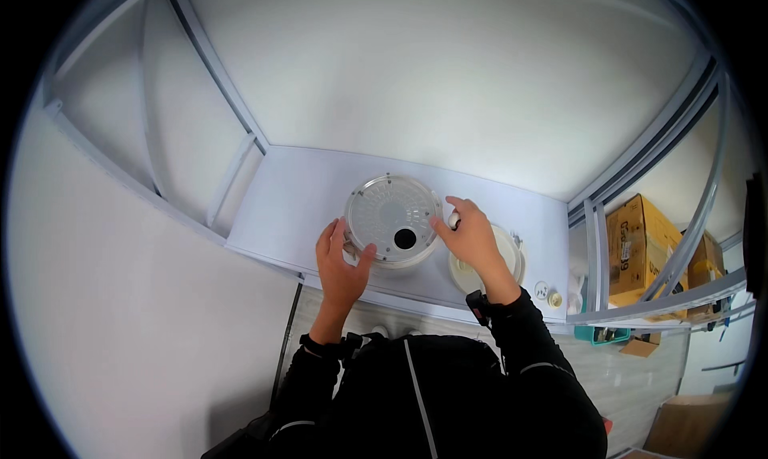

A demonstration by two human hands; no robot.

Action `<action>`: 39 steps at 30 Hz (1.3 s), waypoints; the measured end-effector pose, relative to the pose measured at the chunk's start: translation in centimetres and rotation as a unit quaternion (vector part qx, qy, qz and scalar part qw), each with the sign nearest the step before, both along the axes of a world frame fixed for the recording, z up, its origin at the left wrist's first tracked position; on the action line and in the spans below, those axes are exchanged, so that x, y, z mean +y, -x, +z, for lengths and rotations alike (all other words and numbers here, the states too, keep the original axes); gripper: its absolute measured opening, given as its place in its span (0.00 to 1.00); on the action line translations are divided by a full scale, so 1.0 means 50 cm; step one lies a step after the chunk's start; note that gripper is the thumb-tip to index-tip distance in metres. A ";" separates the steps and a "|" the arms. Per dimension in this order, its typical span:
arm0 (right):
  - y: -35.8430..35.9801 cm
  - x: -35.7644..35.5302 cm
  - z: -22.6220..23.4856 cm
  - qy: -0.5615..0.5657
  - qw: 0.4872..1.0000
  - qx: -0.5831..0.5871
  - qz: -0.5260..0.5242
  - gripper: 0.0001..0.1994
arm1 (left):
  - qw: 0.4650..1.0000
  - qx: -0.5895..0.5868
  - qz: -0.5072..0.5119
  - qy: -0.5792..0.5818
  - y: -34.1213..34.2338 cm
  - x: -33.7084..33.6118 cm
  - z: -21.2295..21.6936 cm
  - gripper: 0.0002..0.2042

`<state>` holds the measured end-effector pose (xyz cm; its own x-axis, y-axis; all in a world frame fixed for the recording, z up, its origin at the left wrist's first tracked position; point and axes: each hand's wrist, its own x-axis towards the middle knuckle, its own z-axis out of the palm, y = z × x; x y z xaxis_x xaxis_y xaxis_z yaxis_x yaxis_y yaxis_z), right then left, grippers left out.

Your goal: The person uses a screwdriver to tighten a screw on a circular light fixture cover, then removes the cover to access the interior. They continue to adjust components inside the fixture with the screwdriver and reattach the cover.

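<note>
A round, shallow pale vessel with a clear lid point(392, 211) sits on the white table. Its top has a ring of small marks or holes, several small fasteners around the rim and one black round spot point(405, 238). My left hand point(340, 273) is curled at its near left side, thumb on the rim beside a small pale protruding part point(350, 253). At the right side, my right hand point(474, 237) has its thumb against the rim, and a small white knob point(454, 220) shows between thumb and forefinger. Partly under my right forearm lies a round cream-coloured lid or dish point(464, 277).
Near the table's right end are a small clear disc point(542, 289) and a small cream cap-like part point(554, 299). Grey metal frame posts point(596, 247) border the table point(296, 187). Beyond them stand cardboard boxes point(640, 247) and a teal bin point(596, 335).
</note>
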<state>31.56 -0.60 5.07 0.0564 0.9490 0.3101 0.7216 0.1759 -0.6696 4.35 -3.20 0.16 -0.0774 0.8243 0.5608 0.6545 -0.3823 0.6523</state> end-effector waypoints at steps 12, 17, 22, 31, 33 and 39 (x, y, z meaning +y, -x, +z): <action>0.001 0.002 -0.016 0.058 0.996 0.036 0.055 0.23 | 0.996 0.039 -0.066 0.043 0.003 -0.007 0.001 0.57; -0.001 0.003 0.005 0.044 0.995 0.058 0.072 0.22 | 0.997 0.038 -0.056 0.031 -0.004 -0.011 0.022 0.56; -0.003 -0.004 0.031 0.046 0.990 0.088 0.101 0.21 | 0.997 0.036 -0.040 0.049 -0.005 -0.031 0.054 0.56; 0.072 -0.016 0.058 0.072 0.988 0.087 0.103 0.30 | 0.994 0.037 -0.058 0.085 0.096 -0.025 0.082 0.56; 0.106 -0.017 0.066 0.080 0.989 0.076 0.099 0.32 | 0.993 0.033 -0.066 0.089 0.130 -0.013 0.085 0.56; 0.265 -0.015 0.109 0.118 0.986 0.079 0.084 0.34 | 0.990 0.024 -0.127 0.060 0.287 0.049 0.063 0.56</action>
